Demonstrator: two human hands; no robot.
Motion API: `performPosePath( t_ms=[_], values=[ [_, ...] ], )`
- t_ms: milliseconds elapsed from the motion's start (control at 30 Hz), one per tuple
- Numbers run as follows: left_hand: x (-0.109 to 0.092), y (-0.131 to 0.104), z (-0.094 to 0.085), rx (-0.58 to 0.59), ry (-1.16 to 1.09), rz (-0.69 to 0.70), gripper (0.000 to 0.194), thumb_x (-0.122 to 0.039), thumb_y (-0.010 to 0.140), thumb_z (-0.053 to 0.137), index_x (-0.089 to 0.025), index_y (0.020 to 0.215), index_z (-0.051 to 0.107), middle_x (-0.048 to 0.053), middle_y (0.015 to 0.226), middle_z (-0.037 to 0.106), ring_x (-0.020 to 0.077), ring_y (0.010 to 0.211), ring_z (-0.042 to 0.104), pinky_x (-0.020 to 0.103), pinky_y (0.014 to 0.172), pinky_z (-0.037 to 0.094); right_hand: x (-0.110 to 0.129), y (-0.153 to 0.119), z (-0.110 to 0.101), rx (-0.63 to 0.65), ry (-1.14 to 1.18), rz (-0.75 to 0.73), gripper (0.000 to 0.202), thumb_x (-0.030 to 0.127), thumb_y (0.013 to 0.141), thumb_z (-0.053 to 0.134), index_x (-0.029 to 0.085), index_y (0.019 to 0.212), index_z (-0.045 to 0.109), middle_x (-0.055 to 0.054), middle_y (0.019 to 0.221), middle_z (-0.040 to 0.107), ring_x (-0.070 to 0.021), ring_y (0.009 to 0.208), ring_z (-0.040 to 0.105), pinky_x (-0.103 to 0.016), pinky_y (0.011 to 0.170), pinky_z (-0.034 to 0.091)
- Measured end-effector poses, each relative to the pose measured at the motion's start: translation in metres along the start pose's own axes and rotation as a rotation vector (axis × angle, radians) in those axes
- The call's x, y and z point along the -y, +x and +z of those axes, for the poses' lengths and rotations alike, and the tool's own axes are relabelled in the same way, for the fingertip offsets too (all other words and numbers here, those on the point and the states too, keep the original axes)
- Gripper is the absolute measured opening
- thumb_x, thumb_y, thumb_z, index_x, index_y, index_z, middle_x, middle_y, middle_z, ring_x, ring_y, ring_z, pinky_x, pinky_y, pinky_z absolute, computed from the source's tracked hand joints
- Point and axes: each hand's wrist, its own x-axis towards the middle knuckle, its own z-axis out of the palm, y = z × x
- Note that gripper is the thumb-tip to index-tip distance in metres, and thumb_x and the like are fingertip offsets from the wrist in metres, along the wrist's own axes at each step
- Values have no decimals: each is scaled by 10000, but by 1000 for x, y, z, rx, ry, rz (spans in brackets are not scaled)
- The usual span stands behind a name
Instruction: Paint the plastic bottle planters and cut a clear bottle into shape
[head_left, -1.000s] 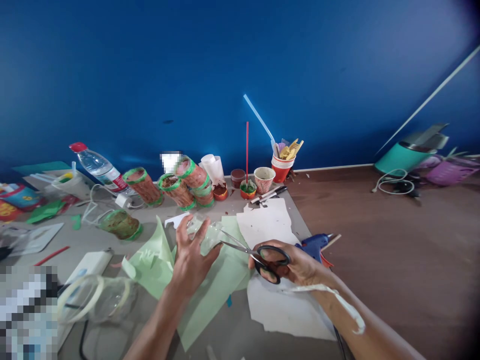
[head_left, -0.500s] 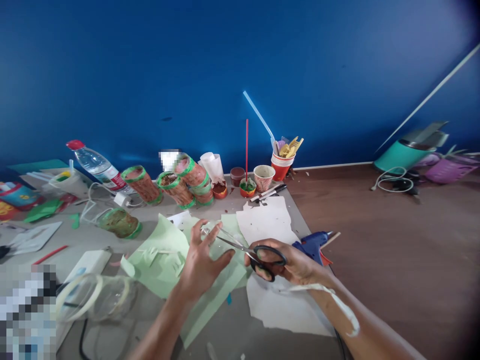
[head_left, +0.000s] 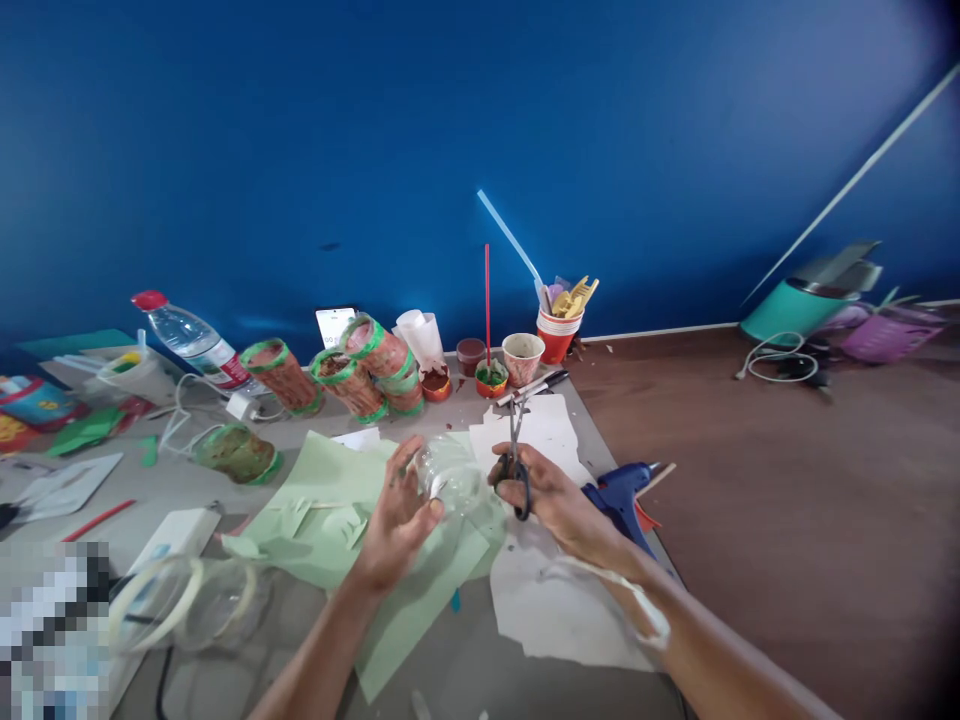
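By blue wall (head_left: 480, 130), cluttered grey table (head_left: 229, 685), scissors (head_left: 514, 452)

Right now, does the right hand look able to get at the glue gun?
Probably yes: the glue gun lies close to the right hand, and nothing seems to stand between them. But this hand holds scissors, which it may first need to put down.

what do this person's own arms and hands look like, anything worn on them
The left grip and right grip are bare human hands, with no gloves. No sleeve shows on the left forearm or the right forearm. A narrow white strip lies along the right wrist and forearm; whether it is tied on is unclear.
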Motion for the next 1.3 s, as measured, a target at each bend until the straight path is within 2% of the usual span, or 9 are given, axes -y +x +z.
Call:
performPosePath(
  t_ms=[167,333,467,633,733,833,933,1133,1300],
  values=[
    [5,-5,4,116,-116,4,657,-454,808,627,-313,1396,369,64,1531,299,305,1407,260,450,1121,290,-4,-2,7,16,15,-44,480,311,680,758,208,1090,530,4,856,569,-142,773,536,-262,685,417],
    [9,-9,-2,151,138,42,782,-517,789,620,-304,1457,275,55,1590,180,313,1458,93,494,1158,216,-4,-4,7,-23,12,-149,481,300,697,743,216,1113,514,-2,888,564,-147,799,531,-271,711,420],
    [5,-7,-3,164,153,66,769,-594,749,635,-276,1395,363,119,1540,292,344,1416,249,505,1110,323,-4,-5,11,-7,-90,-148,489,290,676,761,207,1093,518,-17,914,566,-163,833,521,-294,758,422],
    [0,-4,3,97,195,38,557,-449,790,657,-267,1253,407,130,1309,515,290,1245,495,460,977,472,1,-7,12,-9,-178,-145,502,323,686,761,204,1111,522,-37,931,578,-180,876,513,-301,762,410],
    [2,-4,3,-8,432,78,646,-355,765,687,-257,1301,341,136,1341,434,282,1256,462,486,997,453,6,-7,3,32,-122,-196,461,392,722,739,184,1091,556,-27,868,576,-150,773,503,-276,696,384],
    [8,-2,-2,-139,634,232,728,-282,733,709,-257,1341,311,140,1401,314,292,1318,370,501,1008,448,10,-9,-8,267,4,-166,505,536,757,673,130,1050,603,-15,711,573,-123,623,477,-270,621,353],
    [11,2,-10,-187,676,311,747,-261,739,705,-276,1364,297,134,1405,288,292,1322,360,491,976,484,16,-13,-14,453,54,-82,564,601,752,652,93,997,634,-18,646,570,-114,559,473,-268,586,346],
    [4,8,-22,-202,816,389,508,-233,794,645,-276,1262,454,117,1427,261,287,1297,413,474,967,503,21,-13,-16,557,-11,73,539,573,739,680,77,949,658,-10,617,561,-96,518,466,-234,516,298],
    [5,9,-24,-222,886,411,466,-222,797,641,-268,1238,496,110,1438,279,299,1327,386,473,986,491,19,-11,-15,519,58,144,460,516,747,688,79,891,673,-9,593,557,-94,499,456,-231,484,284]
  ],
)
